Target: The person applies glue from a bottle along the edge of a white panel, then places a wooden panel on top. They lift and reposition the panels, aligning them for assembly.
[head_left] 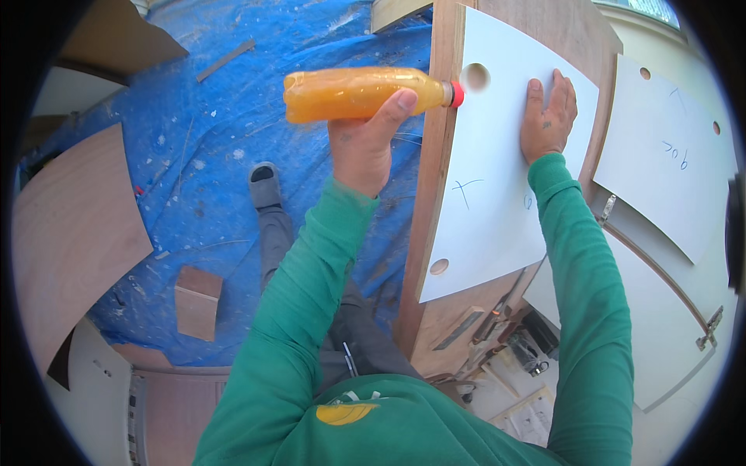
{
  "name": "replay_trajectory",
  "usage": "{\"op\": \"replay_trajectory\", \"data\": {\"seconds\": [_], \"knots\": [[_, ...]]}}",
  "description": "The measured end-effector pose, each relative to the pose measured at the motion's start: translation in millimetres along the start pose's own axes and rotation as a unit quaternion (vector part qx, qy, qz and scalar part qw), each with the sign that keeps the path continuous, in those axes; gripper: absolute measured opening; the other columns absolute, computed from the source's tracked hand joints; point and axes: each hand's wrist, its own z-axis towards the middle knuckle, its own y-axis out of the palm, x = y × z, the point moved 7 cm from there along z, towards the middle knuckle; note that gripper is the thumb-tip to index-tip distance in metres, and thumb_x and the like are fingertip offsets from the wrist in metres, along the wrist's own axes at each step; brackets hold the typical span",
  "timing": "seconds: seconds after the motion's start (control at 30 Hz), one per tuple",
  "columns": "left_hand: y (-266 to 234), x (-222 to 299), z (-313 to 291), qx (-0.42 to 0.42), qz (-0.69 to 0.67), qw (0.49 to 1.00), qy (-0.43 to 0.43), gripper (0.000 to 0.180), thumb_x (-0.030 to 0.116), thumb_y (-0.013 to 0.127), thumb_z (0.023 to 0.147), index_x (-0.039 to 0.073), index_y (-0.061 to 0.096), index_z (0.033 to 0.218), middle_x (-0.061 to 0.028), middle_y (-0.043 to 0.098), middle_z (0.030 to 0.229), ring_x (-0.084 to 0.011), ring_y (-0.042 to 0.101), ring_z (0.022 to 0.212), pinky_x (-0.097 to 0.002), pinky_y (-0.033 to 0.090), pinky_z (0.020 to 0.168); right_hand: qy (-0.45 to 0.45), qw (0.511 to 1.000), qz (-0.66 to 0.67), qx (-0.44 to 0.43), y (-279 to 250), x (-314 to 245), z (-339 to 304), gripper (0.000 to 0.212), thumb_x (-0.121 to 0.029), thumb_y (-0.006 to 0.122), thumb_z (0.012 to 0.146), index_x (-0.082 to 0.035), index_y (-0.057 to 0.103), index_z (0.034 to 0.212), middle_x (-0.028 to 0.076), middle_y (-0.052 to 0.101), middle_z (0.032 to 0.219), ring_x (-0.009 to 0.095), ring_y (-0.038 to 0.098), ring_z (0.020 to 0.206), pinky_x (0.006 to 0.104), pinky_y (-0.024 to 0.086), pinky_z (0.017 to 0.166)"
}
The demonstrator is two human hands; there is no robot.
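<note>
A clear plastic bottle (350,92) of orange-yellow liquid lies sideways in my left hand (364,144), whose fingers wrap round it from below. Its red cap (457,94) points right, at the left edge of a white panel (497,147). That panel has two round holes at its left corners and blue pen marks, and it rests on a wooden workbench (443,85). My right hand (548,116) lies on the panel's right part with fingers stretched out, holding nothing. Whether the cap touches the panel edge, I cannot tell.
Blue plastic sheeting (217,147) covers the floor at left, with a small wooden block (198,303) on it. A curved plywood sheet (78,225) stands at far left. More white panels (672,155) with hinges lean at right. Several tools (489,322) lie on the near bench end.
</note>
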Motion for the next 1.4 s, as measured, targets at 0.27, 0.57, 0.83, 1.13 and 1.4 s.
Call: {"op": "replay_trajectory", "data": {"seconds": [0.27,0.57,0.83,1.13,1.4], "knots": [[-2,5,-5,-0.009,0.037,0.999,0.005,0.037,0.009,0.08,0.091,0.005,0.059,0.122,-0.0093,0.068,0.118,-0.0223,0.069,0.109,-0.0399,0.059,0.097,0.0,1.0,-0.001,-0.001,0,1,0,0.072,-0.056,0.043,0.105,-0.005,0.039,0.156,0.023,0.034,0.16,0.039,0.029,0.15,0.0507,0.023,0.125],[4,8,34,-0.03,0.045,0.998,0.044,0.034,0.009,0.077,0.093,0.003,0.061,0.122,-0.0098,0.069,0.116,-0.0221,0.07,0.108,-0.0393,0.06,0.095,-0.008,1.0,0.004,0.001,1,0,0,0.072,-0.056,0.043,0.105,-0.005,0.039,0.156,0.023,0.034,0.16,0.039,0.029,0.151,0.0506,0.023,0.125],[-26,-11,-31,0.031,0.012,0.998,-0.053,0.033,0.012,0.083,0.089,0.002,0.067,0.115,-0.0071,0.071,0.11,-0.0149,0.067,0.101,-0.0316,0.054,0.094,0.002,1.0,-0.005,-0.004,1,0,0,0.071,-0.055,0.043,0.106,-0.006,0.038,0.156,0.022,0.033,0.161,0.039,0.027,0.151,0.0503,0.022,0.125],[-12,-11,-12,0.017,-0.016,0.999,-0.028,0.036,0.007,0.075,0.094,0.005,0.057,0.125,-0.0099,0.067,0.12,-0.0238,0.067,0.113,-0.0422,0.057,0.101,0.004,1.0,-0.002,-0.004,1,1,-1,0.07,-0.054,0.044,0.106,-0.006,0.038,0.156,0.022,0.034,0.161,0.039,0.028,0.151,0.0501,0.022,0.125],[13,9,58,-0.011,-0.034,0.999,0.016,0.032,0.008,0.075,0.095,0.004,0.059,0.122,-0.0109,0.068,0.118,-0.0249,0.069,0.112,-0.0432,0.061,0.098,-0.003,1.0,0.002,-0.001,0,-1,0,0.07,-0.054,0.044,0.105,-0.006,0.039,0.156,0.023,0.034,0.161,0.04,0.028,0.151,0.051,0.023,0.125]]}}
